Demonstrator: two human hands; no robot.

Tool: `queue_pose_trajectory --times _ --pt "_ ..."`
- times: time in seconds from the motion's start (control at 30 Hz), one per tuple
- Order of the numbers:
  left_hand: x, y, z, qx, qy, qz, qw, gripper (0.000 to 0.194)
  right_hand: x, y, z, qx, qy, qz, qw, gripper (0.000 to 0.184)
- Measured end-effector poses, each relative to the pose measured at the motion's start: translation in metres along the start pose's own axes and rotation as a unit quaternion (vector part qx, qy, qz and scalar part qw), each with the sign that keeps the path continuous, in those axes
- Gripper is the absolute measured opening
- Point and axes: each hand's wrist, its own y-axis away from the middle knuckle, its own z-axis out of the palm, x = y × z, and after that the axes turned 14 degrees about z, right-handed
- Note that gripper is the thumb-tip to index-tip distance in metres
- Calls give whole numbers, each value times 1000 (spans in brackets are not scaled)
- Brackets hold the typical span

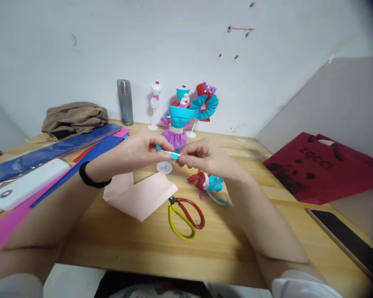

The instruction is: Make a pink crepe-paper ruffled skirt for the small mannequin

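"Left hand (139,149) and right hand (202,156) pinch the blue-and-white strip (175,156), fingertips closed on it, before the purple-skirted dress form (178,118)!"

"Room underneath?"

"Pale pink paper (147,196) beside scissors (184,217); then open wood to the table's front edge (161,265)."

Counter (127,252): scissors (183,215), front, right of paper (143,194); bottle (125,103), rear, right of cloth (76,117); strip (175,156) between left hand (143,147) and right hand (202,155), before mannequin (179,118); phone (345,242), right, before bag (326,167).
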Motion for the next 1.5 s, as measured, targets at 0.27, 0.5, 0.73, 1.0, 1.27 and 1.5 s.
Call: queue_pose_trajectory --times 0.27,0.5,0.73,1.0,1.27,1.5 --pt "4 4 16 17 -273 140 952 15 -3 2 8 65 50 7 997 30" --pt "19 10 12 -72 -358 146 920 29 -4 5 9 56 97 17 994 34" --pt "22 8 9 -106 -309 105 939 28 -6 7 8 63 133 6 989 34" --pt "8 2 -9 -5 -149 54 987 17 -5 7 7 52 132 1 990 33" --pt "2 1 -8 -76 -68 -93 990 38 -8 5 10 102 189 2 977 31" --pt "6 -9 19 -72 -48 -131 988 35 -8 4 15 122 228 9 966 34"
